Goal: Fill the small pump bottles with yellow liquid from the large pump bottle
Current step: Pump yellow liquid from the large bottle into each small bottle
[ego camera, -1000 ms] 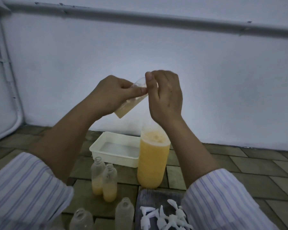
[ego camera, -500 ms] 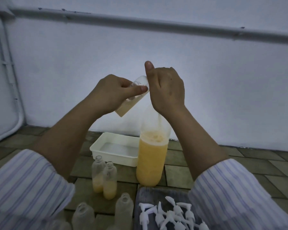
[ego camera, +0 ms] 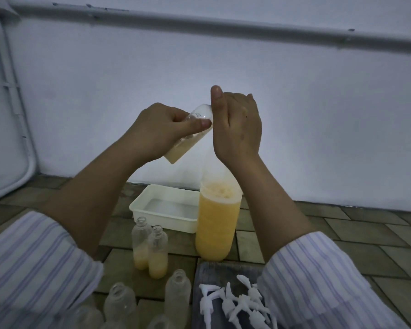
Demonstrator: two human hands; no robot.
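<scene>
My left hand (ego camera: 157, 131) grips a small clear bottle (ego camera: 183, 148), tilted with its mouth up and to the right against my right hand; yellow liquid pools in its lower end. My right hand (ego camera: 237, 129) is curled at the top of the large pump bottle (ego camera: 216, 224), thumb pointing straight up; the pump head is hidden behind it. The large bottle stands on the tiled floor, over half full of yellow liquid. Two small bottles (ego camera: 141, 243) (ego camera: 157, 252) with a little yellow liquid stand to its left.
Empty small bottles (ego camera: 177, 295) (ego camera: 120, 302) stand at the bottom edge. Several white pump tops (ego camera: 235, 302) lie on a dark tray (ego camera: 214, 271). A white tub (ego camera: 164, 219) sits behind the filled bottles. A pale wall rises close behind.
My right thumb has lifted from the small bottle's mouth to point straight up. The left hand still holds the small bottle tilted at the same spot.
</scene>
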